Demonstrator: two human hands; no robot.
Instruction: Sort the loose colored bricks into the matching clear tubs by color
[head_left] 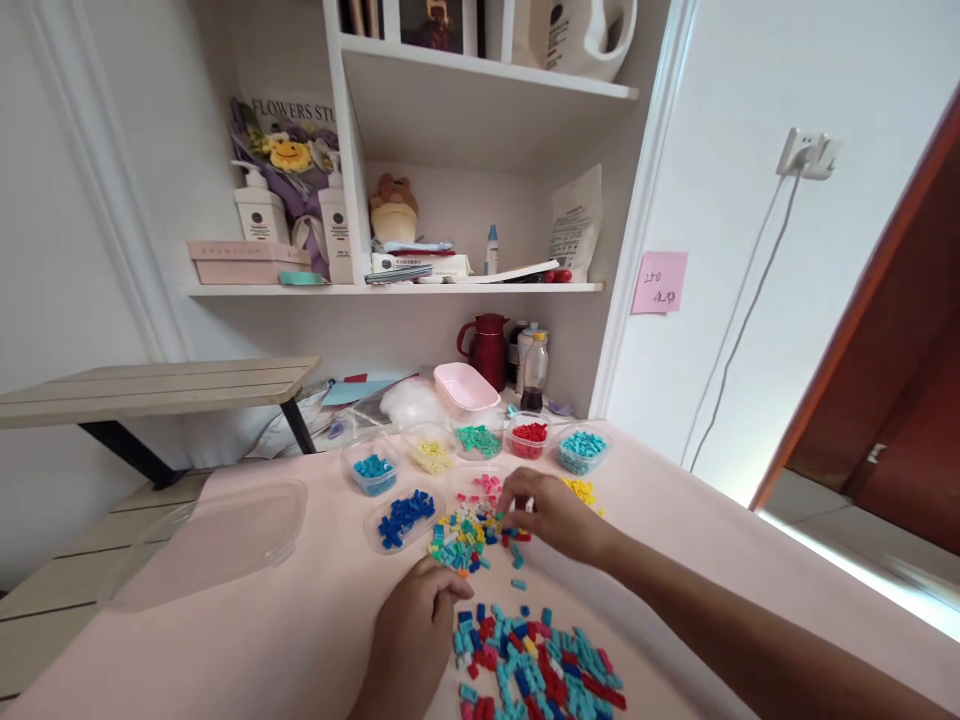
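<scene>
My right hand (pixel 551 512) reaches over a mixed pile of small toy bricks (pixel 459 543), its fingers bent down at the pile's right side. Thumb and fingertips come close together there; whatever they pinch is too small to make out. My left hand (pixel 420 635) rests curled just in front of the pile, thumb towards the right, and its palm side is hidden. Nearer to me, right of my left hand, lies a larger spread of light blue, red and dark blue bricks (pixel 536 665). Dark blue bricks (pixel 406 519) fill a shallow clear tray beyond my left hand.
Clear tubs hold sorted blue bricks (pixel 374 470), pale yellow bricks (pixel 433 456), green bricks (pixel 478 440), red bricks (pixel 530 434) and light blue bricks (pixel 583 447). A clear lid (pixel 225 540) lies left. Behind stand a pink basket (pixel 466 387), red jug (pixel 489 350) and bottle (pixel 534 372).
</scene>
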